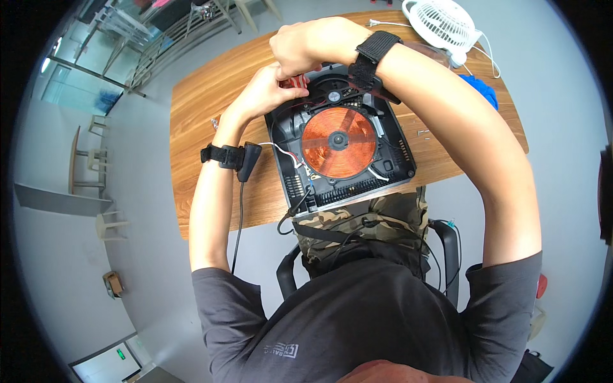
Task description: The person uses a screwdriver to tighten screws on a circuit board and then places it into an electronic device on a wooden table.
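An opened induction cooker (pixel 396 143) lies on the wooden table in front of me, its round copper coil (pixel 332 156) bared in the black housing. At the cooker's far left corner, my left hand (pixel 265 92) is closed on a red-and-grey striped handle (pixel 295 82), of which only a short part shows. My right hand (pixel 297 48) is curled just above and beyond the left, touching or nearly touching it. Whatever the right fingers grip is hidden. A black curved part with a round hub (pixel 334 97) sits behind the coil, partly under my right wrist.
Several small screws (pixel 423 133) lie right of the cooker on the table (pixel 198 147). A white fan (pixel 442 24) with its cord and a blue cloth (pixel 480 90) are at the far right. A black cord (pixel 286 223) leaves the cooker's near left corner.
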Demonstrator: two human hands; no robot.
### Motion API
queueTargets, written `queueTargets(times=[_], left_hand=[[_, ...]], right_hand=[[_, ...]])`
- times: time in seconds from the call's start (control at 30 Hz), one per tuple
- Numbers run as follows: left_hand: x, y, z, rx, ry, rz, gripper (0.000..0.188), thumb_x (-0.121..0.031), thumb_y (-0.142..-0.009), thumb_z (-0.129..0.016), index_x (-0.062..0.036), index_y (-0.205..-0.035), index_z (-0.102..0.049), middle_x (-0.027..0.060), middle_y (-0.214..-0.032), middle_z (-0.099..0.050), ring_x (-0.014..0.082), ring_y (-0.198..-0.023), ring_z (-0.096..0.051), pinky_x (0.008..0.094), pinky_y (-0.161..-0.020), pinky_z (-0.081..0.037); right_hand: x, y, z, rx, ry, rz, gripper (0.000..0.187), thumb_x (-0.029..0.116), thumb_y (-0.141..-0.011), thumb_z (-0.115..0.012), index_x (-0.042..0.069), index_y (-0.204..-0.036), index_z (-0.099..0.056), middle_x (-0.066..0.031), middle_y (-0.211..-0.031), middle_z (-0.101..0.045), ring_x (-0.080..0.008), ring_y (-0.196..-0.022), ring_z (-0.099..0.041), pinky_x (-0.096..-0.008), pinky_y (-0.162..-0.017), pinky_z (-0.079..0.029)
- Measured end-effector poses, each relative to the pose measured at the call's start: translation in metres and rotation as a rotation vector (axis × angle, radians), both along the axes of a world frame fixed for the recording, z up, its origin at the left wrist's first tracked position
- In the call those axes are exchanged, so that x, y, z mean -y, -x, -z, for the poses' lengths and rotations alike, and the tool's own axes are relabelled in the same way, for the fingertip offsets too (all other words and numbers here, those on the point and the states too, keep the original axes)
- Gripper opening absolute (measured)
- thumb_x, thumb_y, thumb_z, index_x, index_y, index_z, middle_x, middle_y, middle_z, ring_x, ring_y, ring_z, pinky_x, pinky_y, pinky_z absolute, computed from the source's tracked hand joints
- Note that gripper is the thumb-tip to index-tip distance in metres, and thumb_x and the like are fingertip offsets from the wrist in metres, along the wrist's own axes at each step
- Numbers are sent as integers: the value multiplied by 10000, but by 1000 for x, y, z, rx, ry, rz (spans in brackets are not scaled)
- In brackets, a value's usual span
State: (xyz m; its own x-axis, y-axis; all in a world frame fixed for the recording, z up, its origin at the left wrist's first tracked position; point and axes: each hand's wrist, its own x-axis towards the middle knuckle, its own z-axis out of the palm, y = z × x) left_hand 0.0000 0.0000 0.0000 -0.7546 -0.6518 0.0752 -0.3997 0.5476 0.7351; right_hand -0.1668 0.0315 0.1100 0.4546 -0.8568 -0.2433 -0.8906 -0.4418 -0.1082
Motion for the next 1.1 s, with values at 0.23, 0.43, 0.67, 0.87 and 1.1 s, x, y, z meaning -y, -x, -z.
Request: queueTargets(times=[0.23,0.43,0.67,0.87,1.1], left_hand=[[-8,4,-7,125,109,-135,341,-253,-855,-831,-35,-1091,-718,15,-829,-646,99,-724,-526,292,-690,-476],[-15,16,12,167,299,-2,297,-202,-827,-807,-9,-1042,-736,136,-923,-727,260,-841,-707,377,-785,-563],[-20,57,31,355,355,6,371,-292,-824,-822,8,-1025,-735,190,-1020,-725,353,-981,-705,426,-864,-561],[-18,72,32,373,394,-16,387,-314,-833,-809,6,-1033,-725,201,-1010,-720,376,-985,-703,439,-861,-564],[-25,85,29,462,441,-16,374,-287,-822,-811,-32,-1083,-732,171,-1128,-694,364,-1082,-674,447,-917,-557]], right_hand=[[-2,14,-5,2,149,-87,492,455,-907,-675,-23,-858,-776,-195,-734,-730,-326,-700,-736,-434,-677,-592],[-9,44,-48,-53,202,16,452,424,-891,-669,-5,-981,-778,-254,-1002,-742,-402,-967,-724,-461,-858,-580],[-15,133,-16,-25,356,40,539,484,-921,-672,-46,-862,-752,-257,-799,-719,-406,-777,-729,-450,-727,-590],[-57,210,-17,-20,323,139,562,507,-948,-650,-48,-886,-715,-241,-761,-695,-394,-730,-701,-453,-715,-562],[-121,255,8,72,224,278,514,471,-928,-677,-41,-943,-718,-248,-785,-701,-408,-802,-708,-475,-762,-559]])
